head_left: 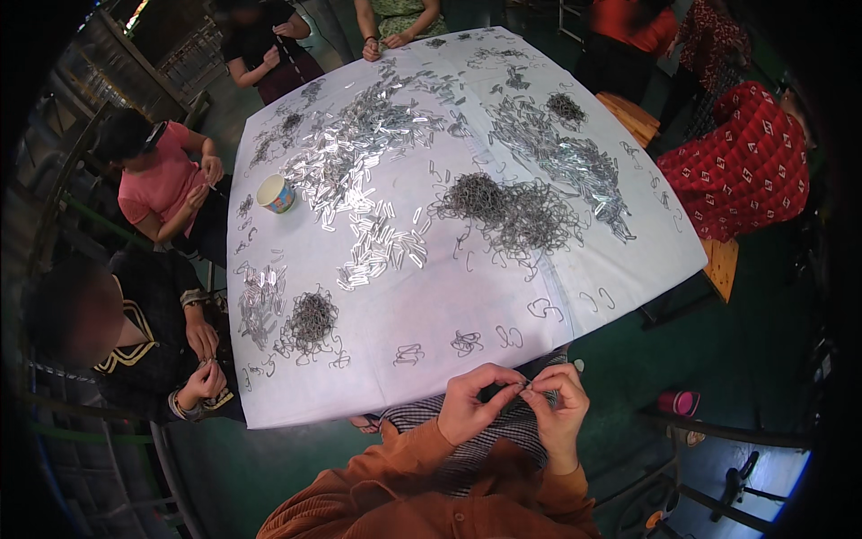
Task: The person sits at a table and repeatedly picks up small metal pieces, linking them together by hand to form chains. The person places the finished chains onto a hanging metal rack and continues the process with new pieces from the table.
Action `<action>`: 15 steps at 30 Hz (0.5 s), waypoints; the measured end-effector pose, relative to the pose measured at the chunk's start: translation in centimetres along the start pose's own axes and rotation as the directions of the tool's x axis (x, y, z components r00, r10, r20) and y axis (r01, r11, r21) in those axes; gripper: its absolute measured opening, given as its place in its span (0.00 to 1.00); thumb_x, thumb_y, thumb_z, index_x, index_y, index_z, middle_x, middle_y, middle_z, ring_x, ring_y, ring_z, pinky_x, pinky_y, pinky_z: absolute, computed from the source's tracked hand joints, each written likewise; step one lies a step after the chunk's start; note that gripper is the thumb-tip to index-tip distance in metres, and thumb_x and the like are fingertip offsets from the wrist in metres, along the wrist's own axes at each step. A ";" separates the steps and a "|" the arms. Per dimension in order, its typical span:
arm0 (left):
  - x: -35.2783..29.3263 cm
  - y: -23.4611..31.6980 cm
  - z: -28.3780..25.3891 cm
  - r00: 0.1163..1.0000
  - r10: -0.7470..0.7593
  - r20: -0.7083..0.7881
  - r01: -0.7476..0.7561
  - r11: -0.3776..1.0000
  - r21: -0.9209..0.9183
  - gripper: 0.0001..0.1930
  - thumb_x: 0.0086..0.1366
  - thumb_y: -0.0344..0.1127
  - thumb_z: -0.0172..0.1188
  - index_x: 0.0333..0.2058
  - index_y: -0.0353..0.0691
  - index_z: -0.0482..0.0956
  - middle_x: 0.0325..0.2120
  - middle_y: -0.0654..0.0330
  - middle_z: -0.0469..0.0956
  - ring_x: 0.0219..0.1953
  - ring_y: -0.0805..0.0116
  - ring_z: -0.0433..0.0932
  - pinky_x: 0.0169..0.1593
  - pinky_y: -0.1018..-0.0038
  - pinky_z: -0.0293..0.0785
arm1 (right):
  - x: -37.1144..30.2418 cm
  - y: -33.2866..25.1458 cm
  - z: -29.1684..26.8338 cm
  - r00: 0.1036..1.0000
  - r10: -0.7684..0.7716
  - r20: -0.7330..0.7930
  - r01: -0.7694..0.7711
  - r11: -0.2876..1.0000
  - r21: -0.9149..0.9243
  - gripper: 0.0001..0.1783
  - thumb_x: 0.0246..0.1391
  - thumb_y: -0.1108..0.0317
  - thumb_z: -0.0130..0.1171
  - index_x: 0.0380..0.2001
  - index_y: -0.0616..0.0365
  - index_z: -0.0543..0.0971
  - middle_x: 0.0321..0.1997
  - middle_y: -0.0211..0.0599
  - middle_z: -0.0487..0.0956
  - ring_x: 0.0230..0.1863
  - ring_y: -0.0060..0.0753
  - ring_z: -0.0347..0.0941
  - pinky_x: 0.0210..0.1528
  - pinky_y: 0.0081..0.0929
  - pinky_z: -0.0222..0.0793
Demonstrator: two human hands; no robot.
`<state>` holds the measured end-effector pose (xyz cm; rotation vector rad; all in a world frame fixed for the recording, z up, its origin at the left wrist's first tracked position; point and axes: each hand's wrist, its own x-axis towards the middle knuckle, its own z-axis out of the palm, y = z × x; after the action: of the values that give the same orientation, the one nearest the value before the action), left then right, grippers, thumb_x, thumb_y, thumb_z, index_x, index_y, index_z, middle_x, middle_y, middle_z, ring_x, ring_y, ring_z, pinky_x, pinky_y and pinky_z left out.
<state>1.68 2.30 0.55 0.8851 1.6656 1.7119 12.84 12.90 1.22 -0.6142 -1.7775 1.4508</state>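
My left hand [479, 398] and my right hand [558, 409] meet in front of the table's near edge, above my lap. Thumb and forefinger of each are pinched together, tip to tip. Between them is something small and dark, mostly hidden by the fingertips; its kind cannot be made out. Just beyond my hands, a few bent wire hooks [509, 338] and a small cluster of hooks [466, 342] lie on the white-covered table [431, 296]. Farther in sits a large tangled heap of wire hooks [530, 218]. Shiny flat metal strips [382, 247] are spread left of it.
A paper cup [276, 194] stands on the table's left side. Another hook pile [312, 319] lies near the left corner. Co-workers sit around the table, the closest being a person in dark clothes [148, 337] at my left. A wooden bench [721, 268] stands at the right.
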 end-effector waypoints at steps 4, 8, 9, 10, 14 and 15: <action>0.2 0.6 -0.2 0.998 0.038 0.041 -0.041 0.997 0.068 0.07 0.59 0.22 0.62 0.38 0.33 0.81 0.34 0.55 0.81 0.37 0.68 0.81 0.42 0.75 0.76 | -0.3 0.3 0.1 1.000 -0.007 -0.002 0.007 1.000 0.030 0.10 0.40 0.81 0.70 0.24 0.62 0.78 0.31 0.37 0.76 0.33 0.28 0.73 0.36 0.22 0.69; 0.1 1.0 -0.5 0.996 0.043 0.075 -0.049 0.996 0.079 0.07 0.59 0.20 0.61 0.38 0.32 0.80 0.35 0.55 0.81 0.38 0.68 0.80 0.43 0.75 0.76 | -0.4 0.3 0.3 0.999 -0.031 -0.009 0.031 0.999 0.029 0.10 0.40 0.81 0.71 0.24 0.62 0.77 0.32 0.37 0.76 0.33 0.28 0.73 0.36 0.22 0.68; 0.1 1.1 -0.7 0.996 0.048 0.081 -0.054 0.995 0.078 0.07 0.59 0.20 0.60 0.38 0.32 0.80 0.35 0.55 0.81 0.38 0.68 0.80 0.43 0.75 0.76 | -0.3 0.2 0.4 0.999 -0.037 -0.008 0.037 0.999 0.029 0.10 0.40 0.81 0.71 0.25 0.62 0.77 0.33 0.37 0.76 0.33 0.28 0.73 0.36 0.22 0.68; -0.1 1.1 -0.6 0.995 0.046 0.084 -0.053 0.995 0.079 0.07 0.59 0.21 0.60 0.38 0.32 0.80 0.35 0.55 0.81 0.38 0.68 0.80 0.43 0.75 0.76 | -0.4 0.2 0.3 0.999 -0.043 -0.006 0.043 0.999 0.029 0.10 0.40 0.81 0.71 0.25 0.62 0.77 0.33 0.38 0.76 0.33 0.28 0.73 0.36 0.22 0.68; 0.1 1.0 -0.5 0.993 0.091 0.081 -0.099 0.990 0.097 0.10 0.59 0.21 0.61 0.40 0.34 0.80 0.37 0.54 0.81 0.40 0.64 0.81 0.46 0.73 0.75 | -0.5 0.4 0.6 0.998 -0.052 -0.025 0.054 0.995 0.085 0.10 0.41 0.83 0.68 0.25 0.63 0.76 0.33 0.39 0.76 0.36 0.30 0.74 0.38 0.23 0.70; 0.1 0.9 -0.1 0.989 0.096 0.110 -0.106 0.990 0.088 0.11 0.59 0.20 0.61 0.41 0.34 0.80 0.38 0.54 0.81 0.41 0.62 0.81 0.47 0.72 0.75 | -0.4 0.1 0.0 0.996 -0.070 -0.056 0.073 0.995 0.064 0.10 0.41 0.84 0.67 0.26 0.64 0.76 0.33 0.40 0.76 0.36 0.30 0.74 0.39 0.23 0.70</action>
<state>1.55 2.29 1.51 1.1022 1.6669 1.6329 13.05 12.59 1.06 -0.5455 -1.6868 1.4252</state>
